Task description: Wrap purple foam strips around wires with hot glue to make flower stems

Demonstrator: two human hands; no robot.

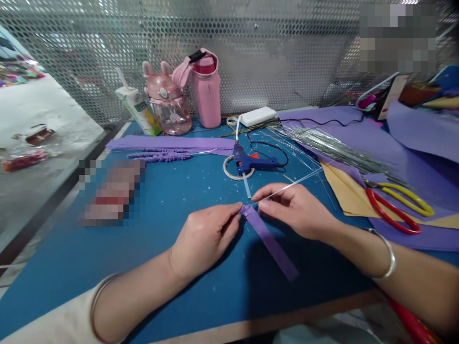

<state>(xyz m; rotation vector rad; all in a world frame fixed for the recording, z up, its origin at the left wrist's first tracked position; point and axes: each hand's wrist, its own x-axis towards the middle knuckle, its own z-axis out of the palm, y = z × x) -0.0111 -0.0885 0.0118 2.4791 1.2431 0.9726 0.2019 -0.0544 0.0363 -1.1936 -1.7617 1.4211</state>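
A purple paper strip (269, 241) slants down over the blue table, its top end bunched around a thin wire. My left hand (210, 231) pinches that bunched end between thumb and fingers. The silvery wire (287, 185) runs up and to the right from the strip, across the fingers of my right hand (296, 210). Thumb and forefinger of the right hand are close together on the wire near the strip. Just beyond the hands lies a blue glue gun (256, 162) with a clear glue stick (246, 185) poking out toward me.
Purple strips (172, 143) and finished-looking purple twisted stems (161, 155) lie at the back left. Behind stand a drink carton (138, 110), a rabbit-eared bottle (170, 105) and a pink bottle (208, 95). Wires (333, 145), red-and-yellow-handled scissors (394, 205) and purple sheets (319, 119) cover the right.
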